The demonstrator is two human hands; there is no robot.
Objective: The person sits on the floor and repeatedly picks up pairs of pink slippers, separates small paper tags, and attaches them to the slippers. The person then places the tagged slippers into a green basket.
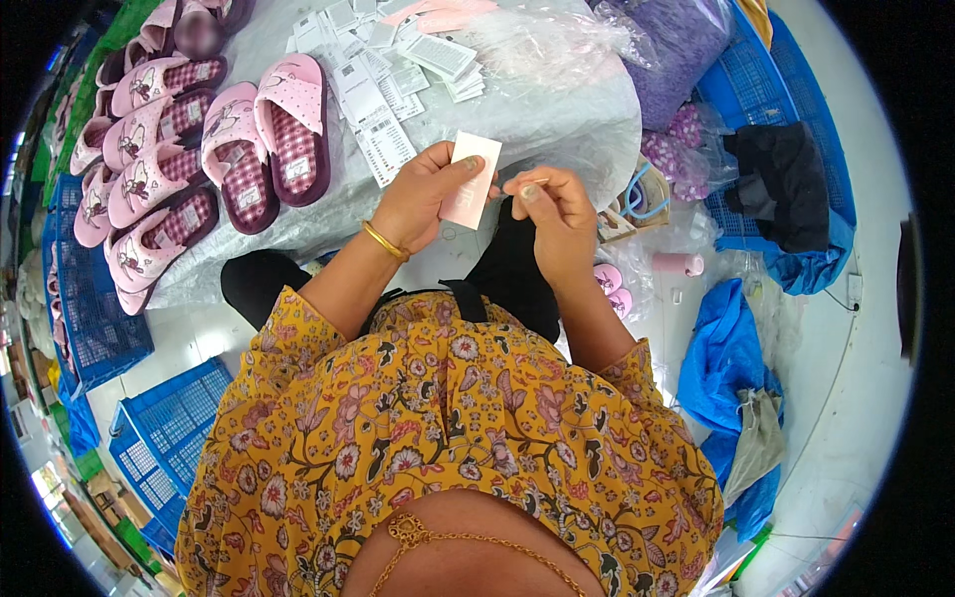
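My left hand (420,196), a gold bangle on its wrist, grips a small pale pink paper tag (472,187) between thumb and fingers over the table's near edge. Close to its right, my right hand (559,211) is closed in a pinch. Whatever its fingertips hold, if anything, is too small to make out. Beyond my left hand lies a heap of white printed tags (383,149). Left of them, a pair of pink slippers (290,129) with checked insoles sits on the plastic-covered table (557,119).
More pink slippers (149,189) are lined up in rows at the left. Blue plastic crates (174,423) stand at the lower left. To the right are a purple bundle in clear plastic (676,60), an open carton (647,199), a dark cloth (781,184) and blue sheeting (721,358).
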